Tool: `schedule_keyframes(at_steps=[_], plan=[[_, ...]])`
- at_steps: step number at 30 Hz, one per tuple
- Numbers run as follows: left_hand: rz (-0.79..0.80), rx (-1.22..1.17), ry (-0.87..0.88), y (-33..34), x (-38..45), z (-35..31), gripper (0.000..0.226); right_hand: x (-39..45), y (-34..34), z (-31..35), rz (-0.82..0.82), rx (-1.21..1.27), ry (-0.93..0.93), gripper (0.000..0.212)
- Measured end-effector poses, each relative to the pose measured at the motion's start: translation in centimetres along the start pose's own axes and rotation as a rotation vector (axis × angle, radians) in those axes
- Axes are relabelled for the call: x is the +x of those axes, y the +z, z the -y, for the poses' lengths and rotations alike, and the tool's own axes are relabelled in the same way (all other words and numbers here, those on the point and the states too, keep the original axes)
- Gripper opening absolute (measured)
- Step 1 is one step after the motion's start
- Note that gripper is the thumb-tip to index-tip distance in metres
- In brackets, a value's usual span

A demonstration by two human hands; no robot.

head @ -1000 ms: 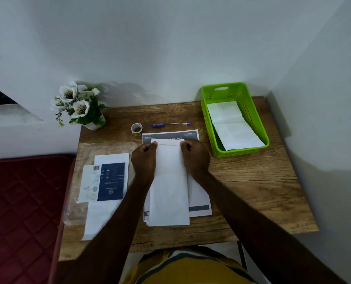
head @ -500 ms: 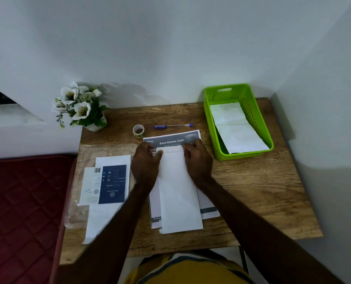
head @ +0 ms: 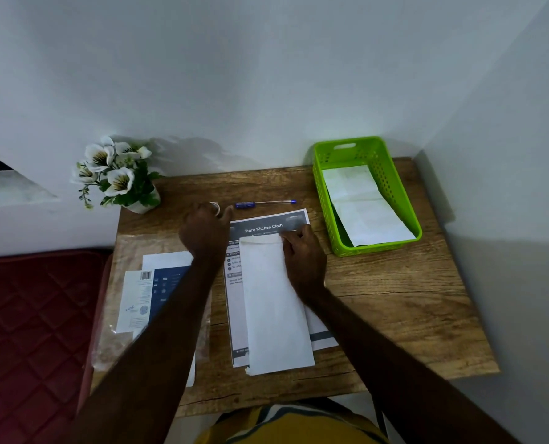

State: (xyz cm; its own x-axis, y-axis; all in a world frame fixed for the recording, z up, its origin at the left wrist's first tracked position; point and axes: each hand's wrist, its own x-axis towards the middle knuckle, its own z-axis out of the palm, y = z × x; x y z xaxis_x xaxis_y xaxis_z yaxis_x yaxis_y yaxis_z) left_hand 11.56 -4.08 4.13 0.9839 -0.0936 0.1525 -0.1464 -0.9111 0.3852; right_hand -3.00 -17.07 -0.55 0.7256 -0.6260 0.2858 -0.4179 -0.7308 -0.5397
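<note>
In dim light a brown wood-grain table (head: 395, 299) stood at centre against pale grey walls (head: 266, 75), with a dark red quilted mattress (head: 26, 315) lower left.

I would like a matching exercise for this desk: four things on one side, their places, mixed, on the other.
1 blue pen
2 envelope
3 folded paper
4 tape roll

a in the green basket
b under the right hand
c pinched by the left hand
d on the table beyond the printed sheet

Pairs: 1-d, 2-b, 3-a, 4-c.
</note>
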Motion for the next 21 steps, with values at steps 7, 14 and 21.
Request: schedule_keyframes(at_steps=[7,14,21], plan=[[0.088,-0.125,-0.093,1.0,1.1,0.4,0.042,0.4,-0.2,0.1,0.016,-0.011,0.038,0.013],[0.257,-0.413,0.118,-1.0,-2.2,1.4,0.038,1.6,-1.9,1.3,0.000,0.223,0.096,0.018],[0.375,-0.659,0.238,-3.3,-6.3,1.1,0.022,0.9,-5.1,3.1,0.193,0.622,-0.089,0.038]])
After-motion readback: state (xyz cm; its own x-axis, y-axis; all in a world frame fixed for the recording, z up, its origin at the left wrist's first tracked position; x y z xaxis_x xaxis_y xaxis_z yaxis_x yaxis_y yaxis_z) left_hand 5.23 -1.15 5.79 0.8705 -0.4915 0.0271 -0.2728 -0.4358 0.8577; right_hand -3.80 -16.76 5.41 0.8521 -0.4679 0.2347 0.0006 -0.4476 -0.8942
